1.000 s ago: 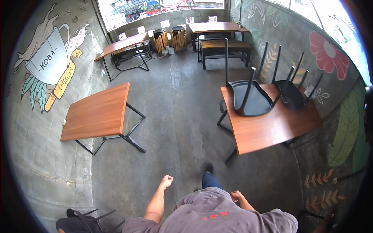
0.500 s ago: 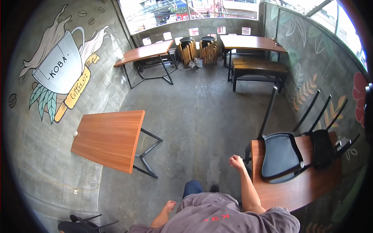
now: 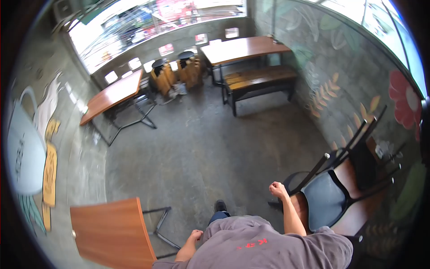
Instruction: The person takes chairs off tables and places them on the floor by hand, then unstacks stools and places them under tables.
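Note:
My right hand (image 3: pixel 278 189) hangs forward of my body with its fingers curled into a loose fist, and nothing shows in it. It is nearest to the wooden table (image 3: pixel 301 210) on the right, where upturned black chairs (image 3: pixel 326 197) rest with their legs in the air. Low beside my shirt is my left hand (image 3: pixel 195 235), its fingers curled too and nothing visible in them. Left of that hand, apart from it, stands another wooden table (image 3: pixel 109 231) on a black metal frame.
Concrete floor (image 3: pixel 201 148) lies ahead of my shoe (image 3: pixel 220 206). Toward the window wall are a wooden bench (image 3: pixel 260 80), a table (image 3: pixel 246 48) behind it, stacked stools (image 3: pixel 190 71) and a narrow table (image 3: pixel 114 96). Painted murals cover both side walls.
I have moved forward and my view has turned right. The bench and far tables look closer, and the left table has slid toward the bottom edge. Both hands stay curled.

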Tool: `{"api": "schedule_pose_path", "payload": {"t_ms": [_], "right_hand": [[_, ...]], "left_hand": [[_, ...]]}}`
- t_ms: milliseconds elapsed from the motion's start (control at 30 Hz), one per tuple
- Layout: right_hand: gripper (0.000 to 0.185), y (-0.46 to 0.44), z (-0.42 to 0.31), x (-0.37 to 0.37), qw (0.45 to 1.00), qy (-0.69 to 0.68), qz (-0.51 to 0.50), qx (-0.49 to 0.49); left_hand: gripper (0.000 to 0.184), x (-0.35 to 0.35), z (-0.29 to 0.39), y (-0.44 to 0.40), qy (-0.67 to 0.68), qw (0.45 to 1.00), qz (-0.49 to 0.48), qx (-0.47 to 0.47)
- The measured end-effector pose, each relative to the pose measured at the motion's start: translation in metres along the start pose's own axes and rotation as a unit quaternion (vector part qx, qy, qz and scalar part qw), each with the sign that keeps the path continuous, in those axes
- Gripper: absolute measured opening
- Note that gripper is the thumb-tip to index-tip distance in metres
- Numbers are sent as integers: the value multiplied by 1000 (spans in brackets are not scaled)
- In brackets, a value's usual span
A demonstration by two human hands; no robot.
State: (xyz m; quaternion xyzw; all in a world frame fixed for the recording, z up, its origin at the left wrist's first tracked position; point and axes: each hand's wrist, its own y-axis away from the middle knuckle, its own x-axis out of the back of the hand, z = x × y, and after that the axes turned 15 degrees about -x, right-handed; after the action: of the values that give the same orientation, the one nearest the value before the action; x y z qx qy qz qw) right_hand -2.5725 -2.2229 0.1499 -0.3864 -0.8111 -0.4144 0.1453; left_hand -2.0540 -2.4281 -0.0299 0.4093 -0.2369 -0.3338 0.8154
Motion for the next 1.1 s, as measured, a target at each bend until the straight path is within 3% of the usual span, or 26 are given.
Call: {"api": "schedule_pose_path", "payload": {"t_ms": [67, 233, 467, 633, 700, 933, 1000, 1100], "right_hand": [[21, 5, -24, 18, 994, -86, 1, -72], [20, -25, -32, 32, 985, -118, 79, -95], [20, -95, -65, 60, 957, -221, 106, -155], [20, -154, -86, 115, 918, -339, 75, -190], [19, -173, -89, 135, 910, -361, 125, -160], [19, -184, -80, 196, 800, -494, 247, -235], [18, -192, -69, 204, 778, -502, 286, -245], [17, -204, -56, 219, 721, -537, 336, -281]], "left_hand": [[9, 24, 95, -29, -104, 994, 8, -18], [7, 39, 302, -127, -273, 955, -37, -105], [11, -107, 544, -242, -351, 903, -162, -189], [14, -205, 639, -277, -371, 882, -172, -233], [16, -226, 656, -302, -392, 872, -197, -216], [11, -317, 741, -384, -468, 833, -263, -134], [12, -359, 777, -409, -594, 737, -292, -136], [17, -450, 833, -444, -606, 712, -331, -131]]}}
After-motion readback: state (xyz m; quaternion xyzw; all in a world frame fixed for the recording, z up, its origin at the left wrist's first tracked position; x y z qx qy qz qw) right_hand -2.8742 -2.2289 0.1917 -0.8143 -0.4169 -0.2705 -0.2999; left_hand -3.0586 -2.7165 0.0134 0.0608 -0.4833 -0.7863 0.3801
